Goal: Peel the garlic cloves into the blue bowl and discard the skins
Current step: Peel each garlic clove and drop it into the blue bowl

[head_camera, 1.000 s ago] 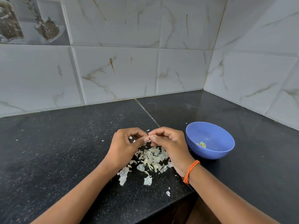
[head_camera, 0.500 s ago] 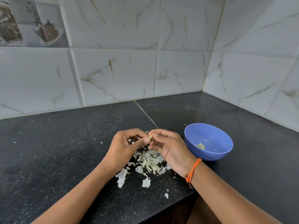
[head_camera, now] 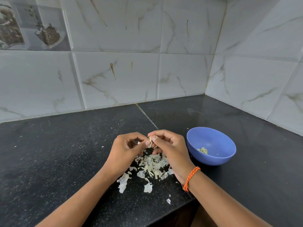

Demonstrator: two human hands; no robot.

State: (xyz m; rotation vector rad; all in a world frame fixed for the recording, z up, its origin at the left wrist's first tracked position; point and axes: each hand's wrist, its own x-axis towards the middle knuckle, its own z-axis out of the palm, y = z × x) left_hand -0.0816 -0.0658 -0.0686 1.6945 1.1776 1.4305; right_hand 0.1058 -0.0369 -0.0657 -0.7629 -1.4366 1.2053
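A: What are the 2 hands doing?

B: The left hand (head_camera: 125, 150) and right hand (head_camera: 169, 147) meet above the black counter (head_camera: 57, 153), fingers curled, both pinching 1 garlic clove (head_camera: 149, 141) between their fingertips.

A: And the skins?

B: A pile of garlic skins (head_camera: 152, 164) lies on the counter right below the hands, with a few loose flakes nearer the front edge.

A: Where is the blue bowl (head_camera: 218, 159)?

B: Just right of the right hand, upright on the counter, with a few peeled cloves (head_camera: 203, 150) inside. An orange bracelet (head_camera: 191, 178) circles the right wrist.
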